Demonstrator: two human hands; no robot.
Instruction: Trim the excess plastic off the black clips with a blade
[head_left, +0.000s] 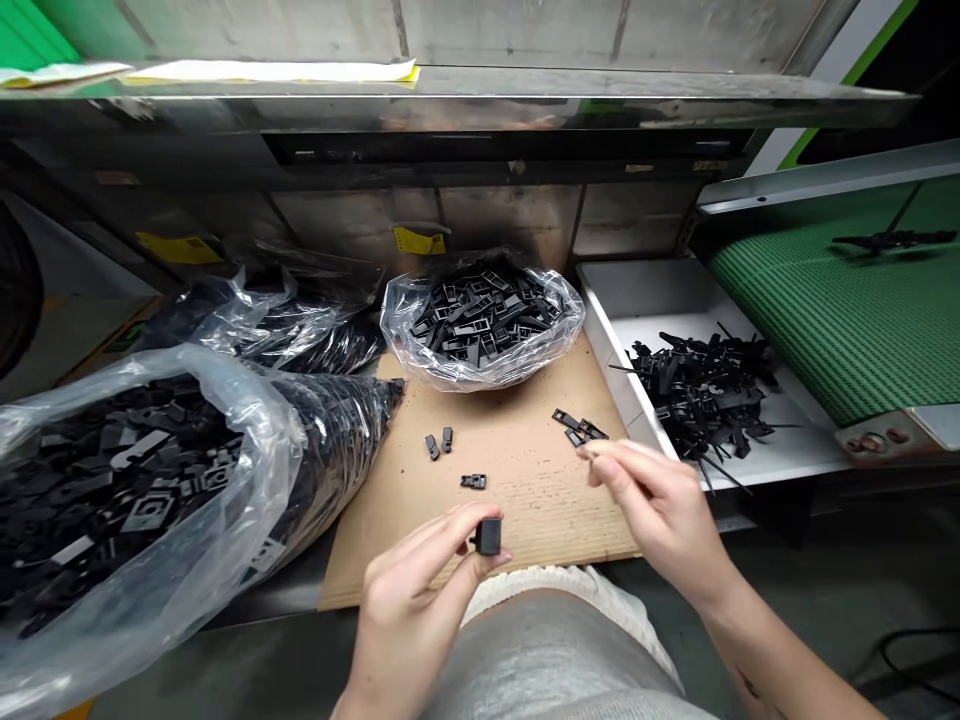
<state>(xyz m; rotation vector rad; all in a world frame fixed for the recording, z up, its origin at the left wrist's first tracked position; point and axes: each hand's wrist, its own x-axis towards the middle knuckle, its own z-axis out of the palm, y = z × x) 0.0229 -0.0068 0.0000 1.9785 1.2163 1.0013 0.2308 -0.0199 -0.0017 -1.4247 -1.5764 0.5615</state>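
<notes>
Between the thumb and fingers of my left hand (pixel 424 585) is a small black plastic block (pixel 489 537), held above the cardboard's near edge. My right hand (pixel 652 500) is closed in a pinch, and what its fingertips hold, if anything, is hidden. Just beyond those fingertips lie several black rectangular plastic pieces (pixel 574 422) on the cardboard sheet (pixel 420 510). A single black clip-like piece (pixel 473 481) rests a little beyond my left hand. Two short black pieces (pixel 439 442) lie farther off, side by side.
A clear bag of black frame-like parts (pixel 480 320) stands at the back. On the left, a larger open bag (pixel 277 420) holds many black parts. To the right, a white tray (pixel 615 350) contains black pieces beside a green conveyor belt (pixel 817 310). A metal shelf (pixel 480 110) crosses above.
</notes>
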